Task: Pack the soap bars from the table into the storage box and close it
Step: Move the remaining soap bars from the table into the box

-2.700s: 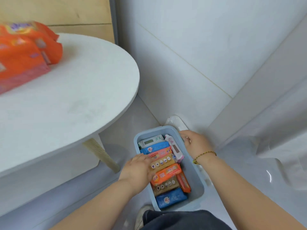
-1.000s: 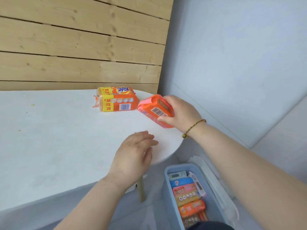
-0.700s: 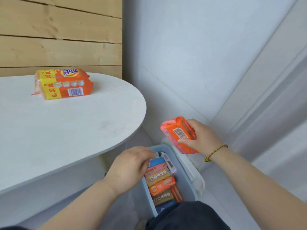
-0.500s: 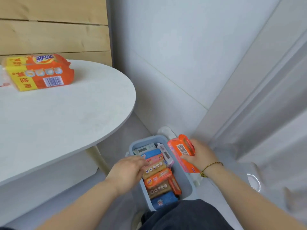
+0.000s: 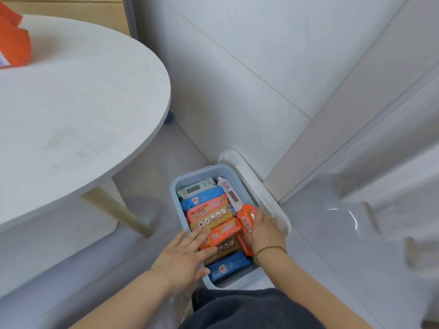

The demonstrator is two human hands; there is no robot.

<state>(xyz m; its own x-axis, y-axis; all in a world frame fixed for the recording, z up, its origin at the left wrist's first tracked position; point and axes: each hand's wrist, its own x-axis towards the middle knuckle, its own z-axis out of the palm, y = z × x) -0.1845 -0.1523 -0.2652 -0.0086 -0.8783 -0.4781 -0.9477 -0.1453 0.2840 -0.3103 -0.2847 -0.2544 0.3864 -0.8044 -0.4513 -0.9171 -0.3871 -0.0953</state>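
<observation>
Far left, orange soap multipack (image 5: 13, 41) on white round surface (image 5: 78, 96), well apart from both hands. Left hand (image 5: 185, 255) flat, fingers spread, pressing packed bar row in pale blue plastic storage box (image 5: 174, 188) on floor. Right hand (image 5: 264, 230), grip clamped on orange wrapped soap bar (image 5: 245, 220), long axis along box length, wedging into right-wall gap. Clear lid (image 5: 254, 186) just right of box, nearer right hand.
</observation>
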